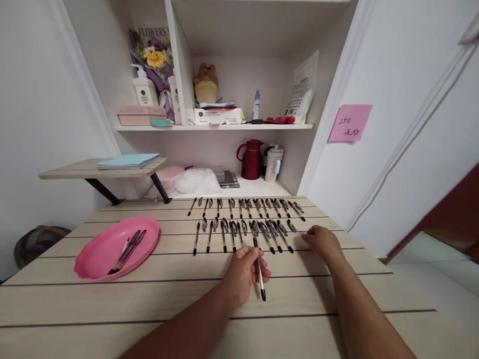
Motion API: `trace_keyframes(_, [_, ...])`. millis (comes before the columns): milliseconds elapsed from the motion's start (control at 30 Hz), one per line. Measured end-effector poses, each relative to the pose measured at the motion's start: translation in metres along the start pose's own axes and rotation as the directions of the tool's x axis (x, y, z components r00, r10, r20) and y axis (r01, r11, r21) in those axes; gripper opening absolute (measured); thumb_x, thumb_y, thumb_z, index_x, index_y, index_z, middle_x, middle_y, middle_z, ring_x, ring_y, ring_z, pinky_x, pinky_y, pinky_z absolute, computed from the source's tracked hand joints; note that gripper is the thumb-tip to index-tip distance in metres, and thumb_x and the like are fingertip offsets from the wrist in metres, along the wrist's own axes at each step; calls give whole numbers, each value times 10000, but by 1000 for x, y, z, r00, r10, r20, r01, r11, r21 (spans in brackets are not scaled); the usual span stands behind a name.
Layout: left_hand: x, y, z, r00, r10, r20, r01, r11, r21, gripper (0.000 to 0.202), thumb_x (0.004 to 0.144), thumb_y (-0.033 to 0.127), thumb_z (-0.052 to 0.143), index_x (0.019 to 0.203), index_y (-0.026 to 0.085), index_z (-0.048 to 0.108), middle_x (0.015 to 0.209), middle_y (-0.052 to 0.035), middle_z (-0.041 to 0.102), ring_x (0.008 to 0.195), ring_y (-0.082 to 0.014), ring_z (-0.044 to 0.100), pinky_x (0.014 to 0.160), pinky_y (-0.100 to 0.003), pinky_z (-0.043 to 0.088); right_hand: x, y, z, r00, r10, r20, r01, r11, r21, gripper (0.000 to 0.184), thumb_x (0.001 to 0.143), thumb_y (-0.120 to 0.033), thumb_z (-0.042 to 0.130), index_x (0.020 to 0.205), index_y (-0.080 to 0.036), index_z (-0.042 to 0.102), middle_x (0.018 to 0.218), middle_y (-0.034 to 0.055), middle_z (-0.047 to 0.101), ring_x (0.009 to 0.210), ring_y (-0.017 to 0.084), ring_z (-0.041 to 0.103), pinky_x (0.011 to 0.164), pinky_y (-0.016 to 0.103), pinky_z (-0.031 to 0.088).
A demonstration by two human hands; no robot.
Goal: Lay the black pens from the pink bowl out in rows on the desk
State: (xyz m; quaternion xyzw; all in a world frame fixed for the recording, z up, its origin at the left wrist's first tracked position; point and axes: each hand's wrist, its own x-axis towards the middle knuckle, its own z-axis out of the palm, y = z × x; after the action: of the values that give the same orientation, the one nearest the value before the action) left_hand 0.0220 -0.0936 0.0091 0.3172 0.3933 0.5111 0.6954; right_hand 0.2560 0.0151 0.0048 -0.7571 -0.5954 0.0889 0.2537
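My left hand (245, 274) is closed around a pen (259, 274) with a clear barrel, its black end pointing toward me. The pen's far end reaches the front row of pens (224, 237) on the table. My right hand (324, 242) rests low over the tabletop at the right end of that row, fingers curled together; whatever they may hold is hidden. Just left of its fingertips lies a dark pen cap (291, 226). Behind is another row of pens (231, 208), with caps lying beside them. A pink tray (90, 254) at the left holds a few more pens (129, 252).
The slatted wooden table (157, 304) meets a white shelf unit (258, 127) at the back. On a small raised stand (71, 168) lies a blue notebook (129, 160). A red jug (251, 159), a lidded cup (274, 163) and a white plastic bag (198, 180) stand behind the pens.
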Motion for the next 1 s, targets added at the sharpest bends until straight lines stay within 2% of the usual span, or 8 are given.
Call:
trace_keyframes(67, [0,-1,0,1000,1,13,-1,1000,21,332,694,449,588,830,159,499,629,12,560,500,-117,561,503,-246,418,-5,-10,-4,999,-27,28,19,966,258,125,625,-321,596,605,-203,561,559,42,601,570,189,560,516,288,376])
trace_keyframes(100, [0,-1,0,1000,3,23,-4,999,33,332,694,449,586,832,158,502,626,12,559,495,-114,558,498,-242,413,-10,-17,-5,997,-51,61,20,907,421,129,626,-324,604,640,-202,567,532,17,575,529,165,532,499,279,371])
trace_keyframes(200, [-2,-1,2,998,14,67,-19,997,69,331,693,443,583,835,153,509,619,13,556,470,-105,546,479,-231,400,-26,-44,-4,969,-166,185,-47,606,794,248,624,-365,647,797,-193,599,538,-23,545,482,115,475,461,248,353])
trace_keyframes(267, [-3,-1,4,997,24,79,-31,995,90,330,688,441,584,828,150,513,607,17,551,443,-95,530,470,-229,397,-38,-61,-3,939,-231,257,-125,466,876,310,616,-397,676,830,-182,612,587,-13,571,495,99,475,454,232,346])
trace_keyframes(367, [-5,1,6,996,33,79,-42,992,119,331,676,442,591,810,148,518,580,27,538,409,-85,505,457,-229,394,-54,-80,-2,906,-269,326,-213,376,902,328,604,-402,710,823,-175,619,692,22,635,530,90,506,460,212,349])
trace_keyframes(500, [-6,0,6,995,26,97,-39,990,136,330,657,440,607,795,153,518,541,49,514,380,-76,485,429,-212,373,-65,-90,-3,880,-324,348,-240,329,913,327,605,-416,718,805,-181,613,810,49,673,588,107,543,510,221,390])
trace_keyframes(833, [-5,1,4,996,37,80,-47,991,126,338,650,455,614,786,160,523,528,53,513,376,-74,482,431,-208,377,-66,-89,-2,866,-376,330,-194,355,914,332,610,-451,709,776,-176,624,837,60,659,623,122,528,555,241,409])
trace_keyframes(1000, [-6,3,4,997,51,65,-59,990,129,330,658,454,604,783,160,519,533,52,512,382,-75,484,434,-211,380,-68,-89,-3,838,-415,353,-188,388,902,315,622,-446,701,756,-170,634,791,47,651,569,96,482,508,220,370])
